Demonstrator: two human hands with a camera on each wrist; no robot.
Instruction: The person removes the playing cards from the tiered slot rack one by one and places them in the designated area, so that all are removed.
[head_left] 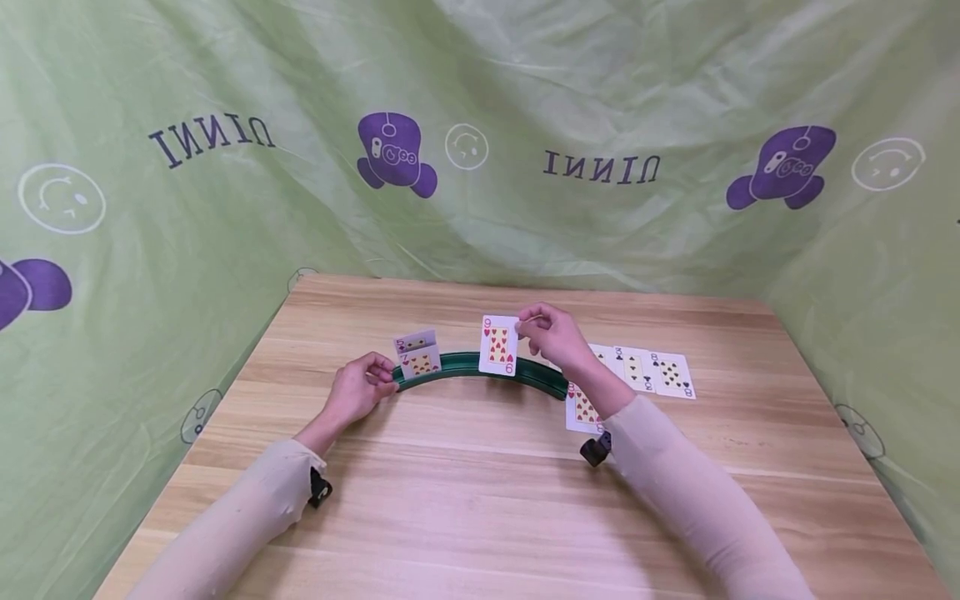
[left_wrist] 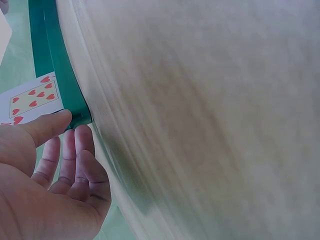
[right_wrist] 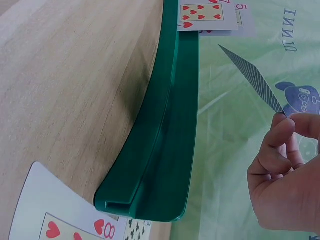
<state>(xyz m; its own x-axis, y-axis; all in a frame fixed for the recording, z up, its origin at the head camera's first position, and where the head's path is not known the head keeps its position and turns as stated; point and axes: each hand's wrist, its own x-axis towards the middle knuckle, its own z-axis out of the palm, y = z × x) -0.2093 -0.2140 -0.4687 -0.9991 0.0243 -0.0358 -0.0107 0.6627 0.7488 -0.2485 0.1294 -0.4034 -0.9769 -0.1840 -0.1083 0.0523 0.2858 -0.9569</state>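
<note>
A green curved card holder (head_left: 457, 363) lies across the table, and my left hand (head_left: 356, 390) pinches its left end between thumb and fingers. In its groove near that end stand a seven of hearts (head_left: 422, 364) and, behind it, a red five (head_left: 415, 341). My right hand (head_left: 557, 340) pinches a nine of hearts (head_left: 498, 345) by its edge, raised at the holder's middle. The right wrist view catches this playing card (right_wrist: 256, 77) nearly edge-on, apart from the holder. An eight of hearts (head_left: 583, 410) lies by the right end, partly hidden by my right forearm.
To the right on the wooden table (head_left: 465, 500), black-suited cards (head_left: 636, 368) lie face up in a row, some covered by my right arm. A green patterned cloth (head_left: 480, 225) hangs behind the table and along both sides.
</note>
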